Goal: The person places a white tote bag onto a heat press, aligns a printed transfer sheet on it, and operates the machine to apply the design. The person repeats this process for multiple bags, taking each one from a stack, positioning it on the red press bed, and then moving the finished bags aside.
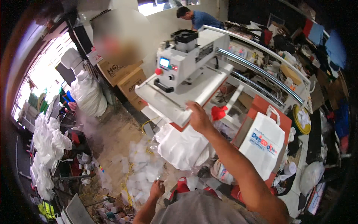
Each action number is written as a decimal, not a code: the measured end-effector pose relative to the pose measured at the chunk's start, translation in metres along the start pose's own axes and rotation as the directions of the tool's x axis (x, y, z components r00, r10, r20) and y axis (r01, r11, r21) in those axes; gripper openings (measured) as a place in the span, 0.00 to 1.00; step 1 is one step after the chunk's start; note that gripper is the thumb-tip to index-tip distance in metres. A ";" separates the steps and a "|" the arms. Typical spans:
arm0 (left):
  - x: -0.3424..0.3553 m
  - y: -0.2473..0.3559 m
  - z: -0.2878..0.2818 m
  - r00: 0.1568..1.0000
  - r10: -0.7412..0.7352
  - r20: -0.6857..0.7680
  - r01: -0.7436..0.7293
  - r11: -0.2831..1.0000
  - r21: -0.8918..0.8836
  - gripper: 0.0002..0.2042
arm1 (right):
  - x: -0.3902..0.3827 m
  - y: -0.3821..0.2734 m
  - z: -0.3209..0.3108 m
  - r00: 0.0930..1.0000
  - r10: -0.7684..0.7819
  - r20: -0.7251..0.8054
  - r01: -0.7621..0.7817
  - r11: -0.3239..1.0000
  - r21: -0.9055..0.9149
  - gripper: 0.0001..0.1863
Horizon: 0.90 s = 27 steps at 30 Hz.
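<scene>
My right hand [199,118] reaches up to a white heat press [177,106] and closes on the near right corner of its upper plate. The press head carries a small lit screen, a red button and a black handle. Low at the centre, my left hand [157,189] has its fingers curled together; whatever may be in them is too small to name. To the right of my right forearm, a white tote bag [259,143] with blue and red print lies flat on a reddish lower platen [284,128], its handle loop pointing away.
A bundle of white bags [184,147] sits below the press. Clear film sheets [143,170] and a yellow cord [128,183] litter the floor. Metal rails [257,71] run to the right. Cardboard boxes [132,86] stand behind at left. Another person [203,18] bends over at the back.
</scene>
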State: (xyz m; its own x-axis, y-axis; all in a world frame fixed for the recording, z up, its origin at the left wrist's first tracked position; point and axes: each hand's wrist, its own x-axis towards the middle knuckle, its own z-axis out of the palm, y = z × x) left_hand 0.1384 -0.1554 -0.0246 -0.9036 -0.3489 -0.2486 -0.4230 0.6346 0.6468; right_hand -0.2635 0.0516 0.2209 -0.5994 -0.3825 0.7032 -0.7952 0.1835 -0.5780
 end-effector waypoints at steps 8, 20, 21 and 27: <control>-0.099 -0.142 0.000 0.944 -0.326 0.057 0.316 0.939 0.136 0.15 | 0.124 0.031 0.130 0.925 0.316 0.210 -0.124 0.776 -0.619 0.20; -0.005 -0.225 -0.025 0.795 -0.344 0.500 0.204 0.927 0.314 0.19 | 0.036 -0.007 0.031 0.928 0.370 -0.029 -0.292 0.680 -0.672 0.13; 0.015 -0.224 -0.031 0.838 -0.264 0.478 0.129 0.946 0.297 0.18 | 0.027 -0.015 0.020 0.912 0.408 -0.051 -0.332 0.657 -0.677 0.14; 0.157 -0.223 -0.045 0.875 0.161 0.457 -0.336 0.881 0.333 0.16 | -0.020 -0.062 -0.040 0.859 0.492 -0.141 -0.425 0.532 -0.732 0.20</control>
State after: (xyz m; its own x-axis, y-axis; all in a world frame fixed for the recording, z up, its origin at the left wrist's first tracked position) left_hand 0.0938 -0.3823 -0.1755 -0.8894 0.1121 -0.4433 -0.0920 0.9058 0.4136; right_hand -0.2062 0.0843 0.2592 -0.9192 -0.1103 0.3781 -0.2355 0.9234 -0.3031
